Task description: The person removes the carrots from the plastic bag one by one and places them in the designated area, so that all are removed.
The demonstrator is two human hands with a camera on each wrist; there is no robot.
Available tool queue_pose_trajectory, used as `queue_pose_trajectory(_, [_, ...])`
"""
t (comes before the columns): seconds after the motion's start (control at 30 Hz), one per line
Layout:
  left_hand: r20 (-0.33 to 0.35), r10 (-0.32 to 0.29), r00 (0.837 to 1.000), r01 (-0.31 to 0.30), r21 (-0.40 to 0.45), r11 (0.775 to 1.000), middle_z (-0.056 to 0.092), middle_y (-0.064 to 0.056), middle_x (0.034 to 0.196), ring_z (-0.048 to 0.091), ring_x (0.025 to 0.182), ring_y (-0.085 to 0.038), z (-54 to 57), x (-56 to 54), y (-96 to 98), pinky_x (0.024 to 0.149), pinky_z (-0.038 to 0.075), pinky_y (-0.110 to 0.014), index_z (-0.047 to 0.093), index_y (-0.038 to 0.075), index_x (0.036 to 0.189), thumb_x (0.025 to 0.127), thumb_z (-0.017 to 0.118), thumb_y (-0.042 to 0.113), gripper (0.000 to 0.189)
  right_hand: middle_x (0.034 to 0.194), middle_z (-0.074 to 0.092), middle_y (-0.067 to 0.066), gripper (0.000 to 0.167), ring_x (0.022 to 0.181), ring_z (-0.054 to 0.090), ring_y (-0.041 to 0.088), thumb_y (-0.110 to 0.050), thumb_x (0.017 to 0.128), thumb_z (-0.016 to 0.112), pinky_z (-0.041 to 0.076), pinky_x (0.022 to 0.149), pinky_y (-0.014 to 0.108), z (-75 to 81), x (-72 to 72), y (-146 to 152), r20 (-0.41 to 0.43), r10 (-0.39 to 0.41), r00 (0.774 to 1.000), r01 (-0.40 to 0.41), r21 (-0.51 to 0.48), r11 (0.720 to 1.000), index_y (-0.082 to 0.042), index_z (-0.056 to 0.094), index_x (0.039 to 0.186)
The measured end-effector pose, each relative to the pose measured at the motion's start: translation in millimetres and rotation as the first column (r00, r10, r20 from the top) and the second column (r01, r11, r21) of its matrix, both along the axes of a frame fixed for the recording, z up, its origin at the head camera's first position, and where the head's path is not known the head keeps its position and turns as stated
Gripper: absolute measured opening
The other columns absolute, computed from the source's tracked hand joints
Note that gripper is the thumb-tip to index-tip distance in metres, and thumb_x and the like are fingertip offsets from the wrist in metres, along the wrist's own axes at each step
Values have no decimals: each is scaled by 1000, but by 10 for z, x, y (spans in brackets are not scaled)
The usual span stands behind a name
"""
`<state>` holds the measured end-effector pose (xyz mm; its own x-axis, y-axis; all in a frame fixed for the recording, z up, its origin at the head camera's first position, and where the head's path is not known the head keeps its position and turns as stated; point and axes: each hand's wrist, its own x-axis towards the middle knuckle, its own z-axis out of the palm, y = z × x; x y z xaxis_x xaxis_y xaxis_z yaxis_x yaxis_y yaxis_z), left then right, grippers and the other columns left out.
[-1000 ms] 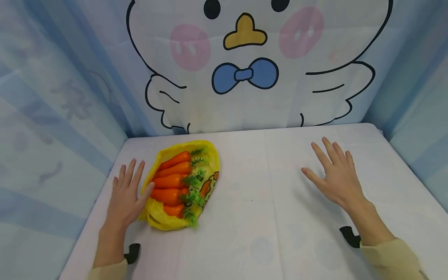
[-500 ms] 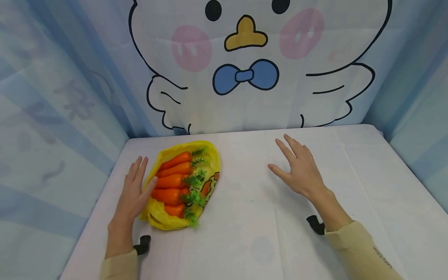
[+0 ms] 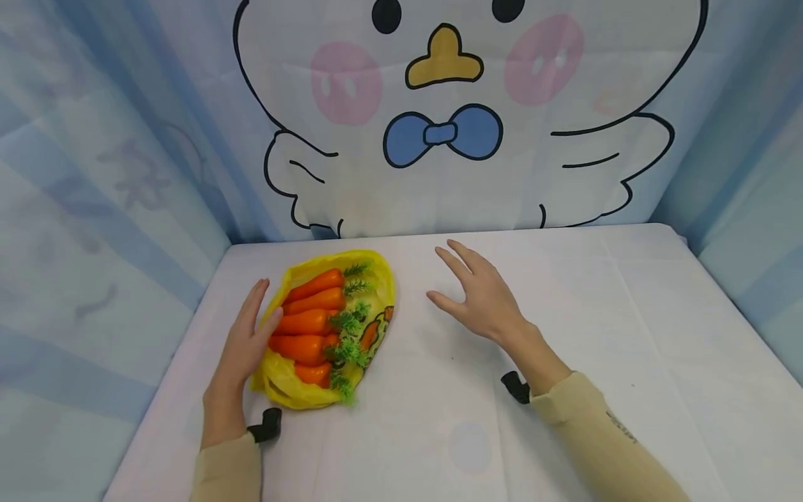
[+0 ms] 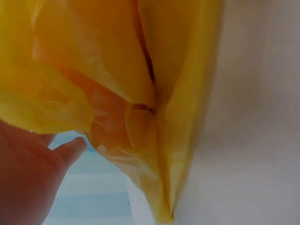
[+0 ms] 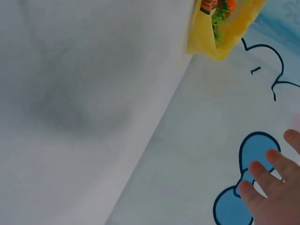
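Observation:
A yellow plastic bag (image 3: pixel 291 392) lies toward the left of the table, its mouth spread wide. Several orange carrots (image 3: pixel 307 323) with green leafy tops (image 3: pixel 349 348) fill it, lying side by side. My left hand (image 3: pixel 245 341) is at the bag's left edge, fingers straight and thumb apart; whether it touches the bag I cannot tell. The left wrist view has the bag's crumpled side (image 4: pixel 126 93) filling much of it, near that hand (image 4: pixel 28 173). My right hand (image 3: pixel 483 296) hovers over the table right of the bag, fingers spread, holding nothing.
A white cloth covers the table (image 3: pixel 596 300). Behind it hangs a curtain printed with a cartoon bird and a blue bow tie (image 3: pixel 442 134). Blue curtains (image 3: pixel 94 230) flank both sides. Small black pieces (image 3: pixel 265 425) sit at the wrists.
The right hand has moved a long way left toward the bag. My left hand has shifted slightly right, closer against the bag's edge. The bag and carrots stay put.

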<state>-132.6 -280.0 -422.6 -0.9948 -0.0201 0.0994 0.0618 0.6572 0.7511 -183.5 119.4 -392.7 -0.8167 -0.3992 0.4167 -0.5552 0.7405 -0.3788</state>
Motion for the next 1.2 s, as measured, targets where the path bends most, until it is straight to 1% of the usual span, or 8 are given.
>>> queue_pose_trajectory(0.2, [17, -11, 1000, 10, 61, 998, 13, -11, 168, 10, 153, -34, -28, -37, -44, 118, 10, -64, 19, 16, 163, 105, 51, 34, 69, 158, 39, 13, 72, 141, 39, 34, -41, 92, 70, 32, 115, 51, 48, -58, -240, 12, 58, 998, -57, -11, 998, -10, 45, 153])
queue_pose_trajectory(0.33, [14, -22, 1000, 21, 97, 995, 16, -10, 168, 11, 153, -33, -30, -52, -42, 118, 11, -64, 21, 15, 163, 104, 53, 31, 69, 156, 40, 13, 71, 140, 41, 34, -40, 93, 69, 34, 114, 51, 80, -88, -355, 21, 83, 996, -82, -25, 996, -10, 45, 153])
queue_pose_trajectory(0.43, [26, -38, 999, 34, 118, 992, 16, -9, 168, 12, 153, -32, -25, -49, -34, 118, 11, -63, 22, 16, 163, 103, 55, 30, 69, 156, 41, 13, 70, 140, 41, 34, -40, 94, 69, 35, 113, 51, 100, -95, -435, 43, 99, 994, -98, -35, 995, -10, 45, 153])
queue_pose_trajectory(0.53, [52, -53, 997, 46, 129, 991, 16, -8, 168, 11, 153, -31, -20, -34, -34, 119, 12, -62, 21, 17, 163, 102, 56, 29, 72, 156, 40, 13, 70, 140, 40, 33, -40, 95, 68, 36, 113, 51, 120, -97, -527, 69, 121, 990, -119, -34, 992, -11, 44, 154])
queue_pose_trajectory(0.73, [68, -69, 995, 58, 158, 986, 15, -10, 168, 11, 153, -33, -8, -16, -56, 120, 12, -57, 20, 16, 163, 102, 56, 24, 71, 156, 42, 12, 67, 140, 41, 31, -38, 96, 67, 36, 114, 47, 131, -134, -736, 86, 170, 982, -167, -37, 985, -11, 44, 153])
queue_pose_trajectory(0.83, [77, -75, 994, 60, 178, 982, 14, -9, 168, 10, 153, -32, -8, -12, -52, 121, 12, -56, 20, 16, 163, 103, 54, 20, 69, 155, 42, 12, 67, 140, 41, 31, -37, 96, 67, 36, 114, 46, 128, -143, -827, 110, 192, 975, -190, -33, 981, -11, 45, 153])
queue_pose_trajectory(0.9, [88, -73, 994, 56, 177, 983, 14, -9, 168, 10, 153, -32, -13, -10, -52, 120, 11, -57, 19, 16, 163, 103, 52, 18, 68, 155, 42, 12, 67, 141, 41, 30, -37, 96, 67, 36, 114, 46, 127, -147, -881, 135, 205, 969, -203, -28, 979, -11, 45, 153])
queue_pose_trajectory(1.2, [100, -76, 992, 58, 178, 982, 16, -10, 167, 12, 152, -33, -23, -44, -40, 119, 12, -61, 19, 15, 163, 104, 49, 19, 66, 157, 39, 12, 66, 142, 39, 28, -40, 97, 65, 38, 113, 45, 138, -178, -1039, 211, 248, 945, -252, -8, 968, -11, 44, 153])
